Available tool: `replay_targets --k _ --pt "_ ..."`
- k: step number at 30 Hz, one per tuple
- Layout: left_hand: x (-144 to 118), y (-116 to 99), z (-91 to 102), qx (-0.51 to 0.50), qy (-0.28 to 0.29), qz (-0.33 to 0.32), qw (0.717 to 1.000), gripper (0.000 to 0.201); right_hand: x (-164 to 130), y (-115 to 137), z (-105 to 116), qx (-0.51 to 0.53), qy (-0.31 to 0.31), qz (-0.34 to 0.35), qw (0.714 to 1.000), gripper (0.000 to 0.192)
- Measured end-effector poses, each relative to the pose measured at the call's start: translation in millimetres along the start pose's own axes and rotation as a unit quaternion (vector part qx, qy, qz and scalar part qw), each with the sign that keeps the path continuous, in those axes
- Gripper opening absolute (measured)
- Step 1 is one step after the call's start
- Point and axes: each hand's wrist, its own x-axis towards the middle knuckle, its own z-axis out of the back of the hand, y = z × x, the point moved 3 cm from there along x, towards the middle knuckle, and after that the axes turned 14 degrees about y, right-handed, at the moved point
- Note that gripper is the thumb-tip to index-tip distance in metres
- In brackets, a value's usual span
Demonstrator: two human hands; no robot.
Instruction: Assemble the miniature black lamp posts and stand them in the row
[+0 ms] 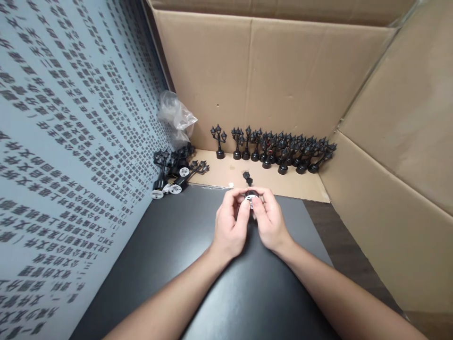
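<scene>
Between my two hands is a miniature black street lamp [251,193], its round base tilted toward me so the white underside shows. The lamp heads point away, beyond my fingers. My left hand [231,222] is closed around the left side of the base, thumb on the white disc. On the other side, my right hand [271,219] grips the base with its thumb pressed on the same disc. The fingertips and thumbs partly cover the underside, so its details are hard to make out.
Several black miniature lamps [283,156] stand in rows on cardboard at the back right. More lamps [177,174] lie heaped at the left, white undersides showing, beside a clear plastic bag [175,115]. Cardboard walls [293,75] and a printed blue panel [78,118] enclose the dark mat [170,236].
</scene>
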Motion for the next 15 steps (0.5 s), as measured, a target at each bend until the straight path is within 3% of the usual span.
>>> replay_targets --k 7,15 --pt "-2 0 -3.6 0.022 -0.038 0.040 0.998 0.027 -7 -3 -14 0.037 -0.006 -0.038 0.999 0.035" --pt "-3 -11 -5.7 0.098 -0.063 -0.023 0.993 0.028 -6 9 -19 -0.014 -0.046 -0.017 0.999 0.037"
